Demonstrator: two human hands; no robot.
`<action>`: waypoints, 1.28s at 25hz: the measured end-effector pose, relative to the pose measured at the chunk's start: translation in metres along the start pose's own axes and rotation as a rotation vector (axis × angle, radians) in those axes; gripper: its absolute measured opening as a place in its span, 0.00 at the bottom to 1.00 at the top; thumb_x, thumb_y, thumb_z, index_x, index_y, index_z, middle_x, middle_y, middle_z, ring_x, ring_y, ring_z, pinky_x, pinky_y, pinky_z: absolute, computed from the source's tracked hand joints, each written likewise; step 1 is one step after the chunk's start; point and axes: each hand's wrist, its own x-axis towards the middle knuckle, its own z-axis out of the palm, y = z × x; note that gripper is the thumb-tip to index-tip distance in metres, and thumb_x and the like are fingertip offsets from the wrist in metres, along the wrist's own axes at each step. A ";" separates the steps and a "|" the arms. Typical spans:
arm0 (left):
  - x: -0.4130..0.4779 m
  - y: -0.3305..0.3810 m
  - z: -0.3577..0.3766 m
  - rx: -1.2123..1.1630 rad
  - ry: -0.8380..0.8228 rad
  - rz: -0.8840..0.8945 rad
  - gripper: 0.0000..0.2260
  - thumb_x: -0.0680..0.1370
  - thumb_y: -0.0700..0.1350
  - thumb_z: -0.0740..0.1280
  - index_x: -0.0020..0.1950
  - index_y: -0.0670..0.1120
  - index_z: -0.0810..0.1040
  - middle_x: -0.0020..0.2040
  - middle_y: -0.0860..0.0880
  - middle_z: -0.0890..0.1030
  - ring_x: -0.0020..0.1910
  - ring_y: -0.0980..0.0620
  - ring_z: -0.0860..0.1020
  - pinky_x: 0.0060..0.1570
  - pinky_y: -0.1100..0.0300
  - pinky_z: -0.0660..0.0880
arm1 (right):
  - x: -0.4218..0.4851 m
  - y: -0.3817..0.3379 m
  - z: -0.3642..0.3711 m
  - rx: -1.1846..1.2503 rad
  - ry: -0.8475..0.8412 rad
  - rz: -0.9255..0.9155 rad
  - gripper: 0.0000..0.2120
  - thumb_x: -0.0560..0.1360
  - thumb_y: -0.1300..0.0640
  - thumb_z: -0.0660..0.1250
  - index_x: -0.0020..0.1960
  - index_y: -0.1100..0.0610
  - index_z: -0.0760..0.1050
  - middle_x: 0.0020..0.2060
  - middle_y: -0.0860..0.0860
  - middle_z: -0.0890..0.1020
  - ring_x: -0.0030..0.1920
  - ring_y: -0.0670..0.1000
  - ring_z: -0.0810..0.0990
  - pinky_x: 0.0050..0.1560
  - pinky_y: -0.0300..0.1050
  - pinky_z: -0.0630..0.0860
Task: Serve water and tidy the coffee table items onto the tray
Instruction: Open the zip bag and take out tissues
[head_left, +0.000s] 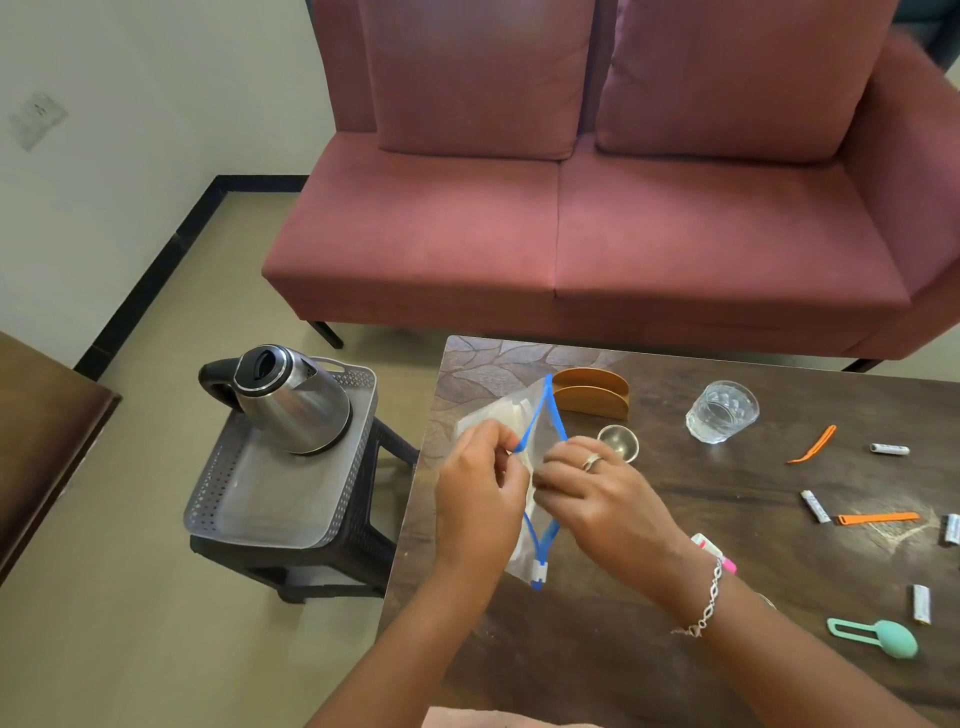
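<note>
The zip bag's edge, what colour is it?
Blue, on the clear zip bag held by both hands; seen in the head view.

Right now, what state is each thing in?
Zip bag: mouth open, held up by both hands.
Left hand: gripping the bag's left edge.
Right hand: gripping its right edge.
Kettle: upright on tray, lid shut.
Glass: upright, holds water.

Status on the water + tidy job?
Done: glass on the coffee table holds water; kettle sits on the tray. In hand: left hand and right hand hold the zip bag mouth open. Left: batteries, orange clips, holder still on the table.
</note>
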 end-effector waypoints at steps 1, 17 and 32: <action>0.001 -0.001 -0.001 0.040 0.001 0.028 0.06 0.72 0.33 0.62 0.42 0.43 0.75 0.33 0.55 0.70 0.31 0.55 0.69 0.36 0.58 0.72 | 0.002 0.002 0.000 -0.022 -0.111 -0.095 0.09 0.69 0.65 0.67 0.32 0.55 0.78 0.32 0.48 0.80 0.37 0.50 0.80 0.49 0.43 0.78; -0.005 -0.003 -0.004 0.117 0.030 0.112 0.05 0.73 0.32 0.62 0.44 0.40 0.75 0.37 0.53 0.69 0.31 0.58 0.68 0.34 0.73 0.65 | 0.014 -0.018 0.021 0.107 -0.681 0.540 0.18 0.67 0.64 0.66 0.56 0.54 0.73 0.46 0.55 0.75 0.46 0.59 0.77 0.38 0.46 0.66; -0.011 -0.002 -0.004 0.037 0.008 0.046 0.06 0.74 0.32 0.62 0.45 0.39 0.76 0.38 0.49 0.72 0.34 0.52 0.71 0.37 0.47 0.77 | 0.016 -0.015 0.026 0.206 -0.733 0.537 0.19 0.73 0.64 0.65 0.63 0.54 0.72 0.55 0.56 0.75 0.52 0.56 0.76 0.39 0.41 0.67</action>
